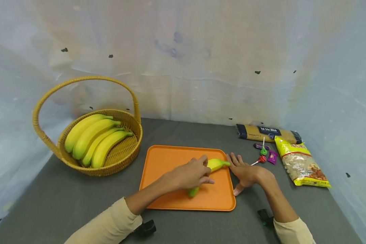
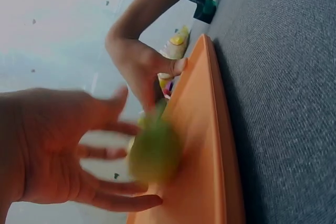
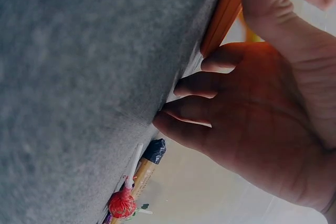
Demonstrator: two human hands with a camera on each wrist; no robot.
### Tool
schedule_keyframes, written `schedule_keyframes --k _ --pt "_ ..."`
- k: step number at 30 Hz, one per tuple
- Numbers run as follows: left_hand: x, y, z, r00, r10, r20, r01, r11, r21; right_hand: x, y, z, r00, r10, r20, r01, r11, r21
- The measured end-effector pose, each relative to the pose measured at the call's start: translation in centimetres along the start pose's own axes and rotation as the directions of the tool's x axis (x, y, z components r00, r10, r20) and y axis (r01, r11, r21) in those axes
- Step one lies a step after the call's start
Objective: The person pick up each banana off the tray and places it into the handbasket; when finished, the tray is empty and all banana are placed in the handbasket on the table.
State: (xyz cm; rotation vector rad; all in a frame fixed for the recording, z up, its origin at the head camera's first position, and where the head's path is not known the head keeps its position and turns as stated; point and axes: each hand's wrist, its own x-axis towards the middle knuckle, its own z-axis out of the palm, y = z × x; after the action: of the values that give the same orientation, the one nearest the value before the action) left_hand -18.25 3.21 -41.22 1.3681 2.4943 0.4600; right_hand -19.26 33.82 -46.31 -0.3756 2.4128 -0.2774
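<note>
Staged recording booth, white sheet walls (image 1: 201,51), grey tabletop (image 1: 64,189)

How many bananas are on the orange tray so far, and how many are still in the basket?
One yellow-green banana lies on the flat orange plastic tray, so that much looks done. The left hand is over it with loosely spread fingers, while the right hand rests flat by the tray's right edge. Four more yellow bananas sit in the woven wicker basket, apparently left.
</note>
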Motion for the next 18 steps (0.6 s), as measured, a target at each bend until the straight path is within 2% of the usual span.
schedule_keyframes --k 3,8,11,14,18 --pt "0.0 -0.5 -0.1 0.995 -0.082 -0.051 0.081 0.996 -0.022 0.2 0.3 0.1 1.0 -0.03 -0.001 0.03 0.999 0.019" --pt "0.0 -1.1 -0.2 0.988 -0.153 -0.022 0.153 0.988 -0.017 -0.8 -1.6 -0.7 1.0 -0.023 0.007 0.023 0.999 0.048" --pt "0.0 -1.2 -0.4 0.988 -0.154 0.006 0.154 0.988 -0.006 -2.1 -3.6 -1.6 1.0 -0.018 0.019 0.017 0.998 0.062" --pt "-0.1 -1.1 -0.8 0.99 -0.139 0.008 0.139 0.99 -0.008 -2.9 -4.7 -2.2 1.0 -0.025 0.018 0.023 0.997 0.075" --pt "-0.5 -1.1 -1.8 0.994 -0.099 -0.036 0.097 0.994 -0.048 -2.2 -3.3 -1.5 0.999 -0.033 0.015 0.031 0.996 0.082"
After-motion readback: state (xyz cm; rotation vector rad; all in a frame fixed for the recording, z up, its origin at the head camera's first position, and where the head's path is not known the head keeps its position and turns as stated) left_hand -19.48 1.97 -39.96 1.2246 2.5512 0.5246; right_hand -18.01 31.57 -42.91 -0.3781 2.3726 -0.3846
